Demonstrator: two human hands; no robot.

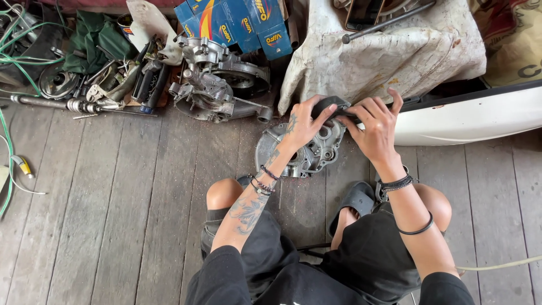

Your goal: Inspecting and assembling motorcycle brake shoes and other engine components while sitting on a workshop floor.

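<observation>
Two engine casings (305,149), several blue boxes (237,22)

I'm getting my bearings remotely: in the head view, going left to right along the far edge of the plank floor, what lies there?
Green hoses → green cloth → engine casing → blue boxes → stained white cloth.

On the grey wooden plank floor (130,186), the left hand (302,125) and the right hand (374,129) together close their grip on a small dark flat block (330,105), pressed against the far edge of a silver cast-metal engine casing (307,152). Far left lies a second grey metal engine casing (217,85), with blue cardboard boxes (237,22) beyond it. A stained white cloth (384,51) is heaped at far right.
</observation>
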